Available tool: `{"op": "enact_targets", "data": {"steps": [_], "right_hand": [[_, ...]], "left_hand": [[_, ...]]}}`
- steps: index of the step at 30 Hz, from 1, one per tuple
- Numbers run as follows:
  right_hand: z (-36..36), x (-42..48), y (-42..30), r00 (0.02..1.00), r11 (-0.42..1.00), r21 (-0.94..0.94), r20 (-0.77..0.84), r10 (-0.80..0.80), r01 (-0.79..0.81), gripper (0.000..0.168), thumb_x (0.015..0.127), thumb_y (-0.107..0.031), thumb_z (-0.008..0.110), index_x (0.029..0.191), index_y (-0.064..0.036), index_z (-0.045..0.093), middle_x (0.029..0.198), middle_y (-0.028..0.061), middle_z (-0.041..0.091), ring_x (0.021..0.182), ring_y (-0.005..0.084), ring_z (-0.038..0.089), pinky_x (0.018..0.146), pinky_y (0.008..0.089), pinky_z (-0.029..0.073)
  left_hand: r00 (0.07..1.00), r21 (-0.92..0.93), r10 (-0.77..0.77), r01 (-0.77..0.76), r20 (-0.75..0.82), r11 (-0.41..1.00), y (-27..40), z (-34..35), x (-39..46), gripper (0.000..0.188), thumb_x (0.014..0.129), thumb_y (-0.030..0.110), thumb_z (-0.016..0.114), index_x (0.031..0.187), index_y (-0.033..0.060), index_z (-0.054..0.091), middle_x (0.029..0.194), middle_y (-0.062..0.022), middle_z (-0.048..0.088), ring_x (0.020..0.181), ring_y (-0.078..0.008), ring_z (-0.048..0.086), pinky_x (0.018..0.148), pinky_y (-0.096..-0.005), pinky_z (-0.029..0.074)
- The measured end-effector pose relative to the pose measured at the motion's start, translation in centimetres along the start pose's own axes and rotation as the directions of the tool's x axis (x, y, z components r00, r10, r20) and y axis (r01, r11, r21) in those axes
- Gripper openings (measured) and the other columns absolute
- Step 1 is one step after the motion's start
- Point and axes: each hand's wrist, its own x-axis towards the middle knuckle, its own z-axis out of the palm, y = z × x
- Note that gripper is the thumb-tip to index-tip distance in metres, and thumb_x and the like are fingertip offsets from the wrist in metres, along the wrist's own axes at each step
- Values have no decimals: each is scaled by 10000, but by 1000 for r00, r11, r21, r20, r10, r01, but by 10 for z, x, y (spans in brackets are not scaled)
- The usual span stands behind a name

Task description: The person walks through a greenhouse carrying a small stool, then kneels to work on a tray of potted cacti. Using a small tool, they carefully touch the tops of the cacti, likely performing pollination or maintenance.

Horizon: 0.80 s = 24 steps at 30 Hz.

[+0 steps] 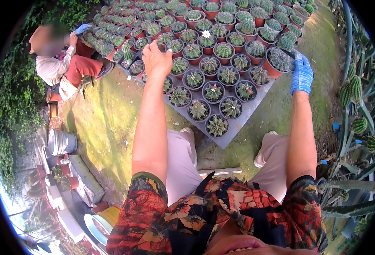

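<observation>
Many round potted cacti stand on a grey board, among them a cactus in a dark pot (216, 126) at the near corner and a cactus with a white flower (206, 40). Over the left side of the rows is my bare left hand (157, 59), fingers apart, holding nothing that shows. My right hand (301, 71), in a blue knitted glove, is at the right edge beside a cactus in a terracotta-coloured pot (278, 62). Its fingers are closed around a dark, slim tool whose end reaches towards a clustered cactus (286, 41); the tool's kind cannot be told.
A person (58, 60) with a blue glove sits low at the left of the rows. White buckets (63, 142), a stone block (85, 178) and a yellow container (109, 216) stand at lower left. Tall, spiny cacti (355, 86) line the right side. The grey board's corner (222, 143) points towards me.
</observation>
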Motion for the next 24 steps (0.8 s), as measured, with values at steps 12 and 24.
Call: {"op": "enact_targets", "data": {"steps": [12, 24], "right_hand": [[-1, 2, 0, 998, 992, 122, -33, 45, -41, 251, 986, -261, 607, 1142, -98, 717, 808, -10, 639, 641, 67, 507, 593, 250, 443], [4, 5, 17, 1000, 994, 111, 15, 24, -25, 262, 993, -292, 595, 1166, -136, 714, 805, -51, 636, 620, 40, 492, 568, 220, 419]], "left_hand": [[1000, -34, -1, 1, 20, 999, 3, -4, -1, 702, 880, 320, 687, 1475, 103, 384, 1517, -181, 320, 1356, -379, 384, 1104, -460, 377], [997, -53, 68, -69, -22, 996, 5, -2, -5, 710, 850, 305, 718, 1449, 79, 411, 1471, -207, 369, 1322, -390, 416, 1096, -449, 377]]}}
